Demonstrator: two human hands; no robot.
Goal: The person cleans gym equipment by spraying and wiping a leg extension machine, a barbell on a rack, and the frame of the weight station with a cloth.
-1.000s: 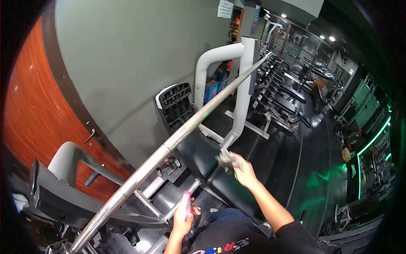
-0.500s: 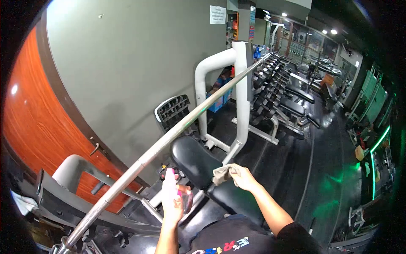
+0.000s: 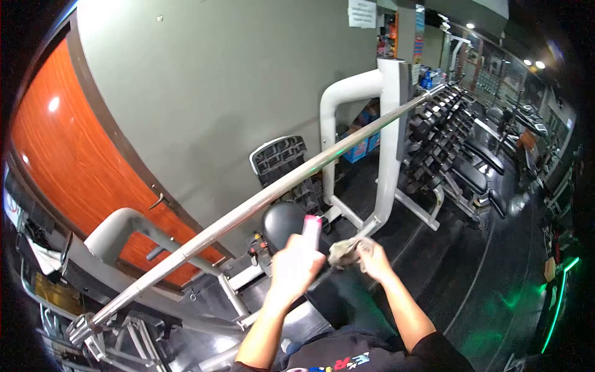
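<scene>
My left hand (image 3: 294, 268) is wrapped round a spray bottle with a pink and white top (image 3: 312, 228); its lower part is hidden. To the right, my right hand (image 3: 374, 260) grips a crumpled grey-beige cloth (image 3: 344, 253) that hangs from the fingers. Both hands are over a black padded bench, with its backrest (image 3: 282, 222) behind the left hand and its seat (image 3: 350, 297) below. A long metal bar (image 3: 260, 197) crosses diagonally beyond my hands, and neither hand touches it.
A grey rack upright (image 3: 390, 142) stands beyond the bench. Dumbbells (image 3: 434, 130) fill a rack at the right, near more benches (image 3: 469, 175). An orange wooden door (image 3: 80, 149) is at the left. A grey machine frame (image 3: 124, 232) stands before it.
The view has shifted, so the surroundings sit further right. My left hand with the bottle has moved up and right, closer to the cloth. Both hands keep their hold.
</scene>
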